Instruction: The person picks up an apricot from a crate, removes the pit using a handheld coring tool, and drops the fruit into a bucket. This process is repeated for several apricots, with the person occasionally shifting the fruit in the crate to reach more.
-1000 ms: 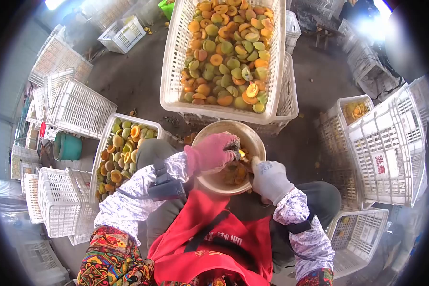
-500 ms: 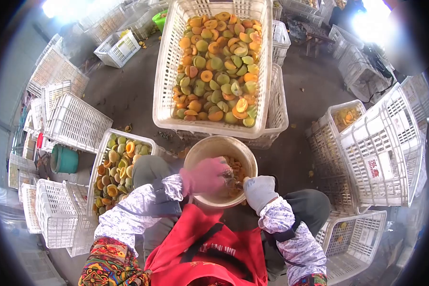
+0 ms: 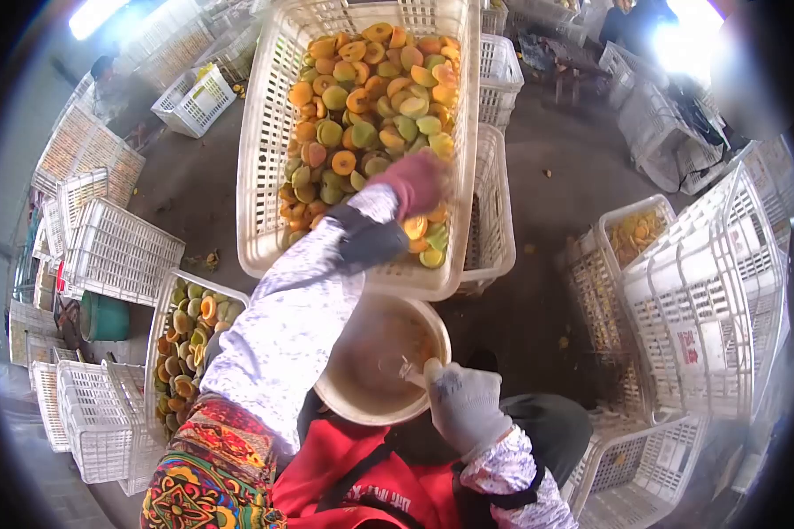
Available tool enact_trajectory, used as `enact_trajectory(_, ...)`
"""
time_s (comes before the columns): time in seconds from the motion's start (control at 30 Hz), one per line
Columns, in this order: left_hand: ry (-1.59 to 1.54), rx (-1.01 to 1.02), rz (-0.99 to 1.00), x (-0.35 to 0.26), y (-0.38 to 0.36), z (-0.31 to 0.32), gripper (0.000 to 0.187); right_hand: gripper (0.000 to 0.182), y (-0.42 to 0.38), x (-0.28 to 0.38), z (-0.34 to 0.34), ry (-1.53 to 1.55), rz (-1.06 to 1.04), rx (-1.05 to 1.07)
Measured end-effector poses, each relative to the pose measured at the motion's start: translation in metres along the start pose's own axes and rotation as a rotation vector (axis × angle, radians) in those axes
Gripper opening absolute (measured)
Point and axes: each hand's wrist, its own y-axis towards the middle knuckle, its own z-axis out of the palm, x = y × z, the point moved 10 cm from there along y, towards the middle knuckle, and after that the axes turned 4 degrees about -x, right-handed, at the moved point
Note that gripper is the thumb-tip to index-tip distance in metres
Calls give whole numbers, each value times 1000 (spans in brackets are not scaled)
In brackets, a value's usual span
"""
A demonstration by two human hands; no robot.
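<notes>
Still plenty to get through, by the look of it. Big white plastic lattice crate (image 3: 265,189) straight ahead, heaped with halved orange and green stone fruit (image 3: 362,97); second white crate of fruit halves (image 3: 163,326) down at the left knee, also well filled. Round beige plastic basin (image 3: 362,397) on the lap, mostly bare inside, only a few orange bits toward the far side. So: loads cut, loads left, basin low.

Left hand in a pink glove (image 3: 410,181) stretched out over the near end of the big crate, on top of the fruit; blurred, so can't tell whether curled on a piece or loose. Right hand in a white knit glove (image 3: 463,406) at the basin's rim, closed around a small metal tool (image 3: 408,370) poking into the basin.

Grey concrete floor (image 3: 538,309), scraps of fruit here and there. Stacks of empty white crates (image 3: 706,291) all round, teal bucket (image 3: 106,317) far left, glare from up top.
</notes>
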Motion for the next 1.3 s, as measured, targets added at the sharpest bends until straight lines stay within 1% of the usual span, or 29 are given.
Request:
enact_trajectory(0.03, 231, -56, 149, -7, -2, 10, 39, 8, 1, -1, 1, 15, 3, 15)
enact_trajectory(0.07, 294, 10, 101, -10, -7, 11, 41, 9, 1, -4, 5, 18, 11, 18)
enact_trajectory(0.13, 257, 121, 130, -7, -25, 23, 42, 8, -1, -3, 1, 29, -16, -26)
enact_trajectory(0.17, 300, 196, 61, -24, -42, -2, 39, 13, -3, -4, -3, 31, -23, -50)
enact_trajectory(0.27, 361, 80, 150, -9, -70, -4, 41, 9, -8, -6, -2, -6, -19, -54)
enact_trajectory(0.33, 464, 152, 136, 8, -86, -10, 53, 12, -8, -5, 4, -2, -3, 2)
enact_trajectory(0.37, 478, 146, 132, 19, -85, -27, 53, 12, -9, -1, 1, 1, -12, -10)
enact_trajectory(0.43, 177, 406, 59, 45, -76, -38, 48, 12, -10, 5, 5, 23, -58, 54)
enact_trajectory(0.47, 164, 356, 86, 55, -53, -54, 41, 11, -8, 2, 6, 30, -46, 47)
enact_trajectory(0.53, 26, 92, 99, 50, -16, -120, 35, 15, -5, -2, 16, 116, -69, -12)
enact_trajectory(0.57, -131, -14, 2, 72, 14, -140, 34, 25, -1, -7, 16, 199, -82, -68)
enact_trajectory(0.6, -291, -116, -94, 94, 44, -156, 32, 23, 4, -4, 7, 174, -109, -148)
enact_trajectory(0.63, -143, -244, -80, 93, 66, -180, 34, 21, 4, -2, -1, 158, -150, -283)
enact_trajectory(0.67, 8, -370, -66, 88, 86, -202, 36, 21, 6, -3, 1, 165, -175, -288)
enact_trajectory(0.77, -8, -298, -145, 103, 140, -209, 41, 21, 20, -8, -1, 185, -190, -282)
enact_trajectory(0.8, 9, -281, -109, 103, 155, -205, 48, 21, 25, -11, -3, 196, -182, -281)
enact_trajectory(0.83, 6, -283, -105, 106, 165, -200, 48, 21, 31, -14, -5, 192, -179, -282)
enact_trajectory(0.9, 349, -151, 75, 82, 178, -178, 53, 19, 42, -18, -5, 198, -168, -235)
enact_trajectory(0.93, 274, -350, -90, 114, 193, -177, 54, 16, 49, -21, 0, 175, -147, -140)
enact_trajectory(0.97, 273, -351, -93, 109, 197, -178, 54, 16, 53, -22, -2, 174, -150, -138)
enact_trajectory(1.03, 273, -104, -205, 104, 196, -168, 55, 16, 59, -22, -8, 190, -161, -167)
enact_trajectory(1.07, 206, -97, -236, 99, 184, -169, 49, 16, 58, -23, -8, 190, -166, -156)
enact_trajectory(1.1, 212, -94, -247, 123, 186, -149, 49, 17, 58, -25, -8, 203, -165, -152)
enact_trajectory(1.13, 246, -49, 30, 141, 201, -106, 45, 19, 62, -25, -7, 218, -167, -162)
enact_trajectory(1.17, 274, -1, 310, 109, 184, -103, 41, 19, 64, -25, -7, 224, -177, -173)
enact_trajectory(1.2, 144, -57, 99, 120, 166, -109, 39, 20, 61, -24, -11, 211, -195, -236)
enact_trajectory(1.23, 13, -113, -110, 103, 120, -120, 37, 22, 57, -22, -14, 197, -211, -300)
enact_trajectory(1.27, 148, -261, -114, 92, 100, -123, 38, 22, 57, -20, -18, 206, -211, -355)
enact_trajectory(1.3, 137, -259, -120, 89, 89, -121, 38, 22, 54, -17, -17, 200, -211, -343)
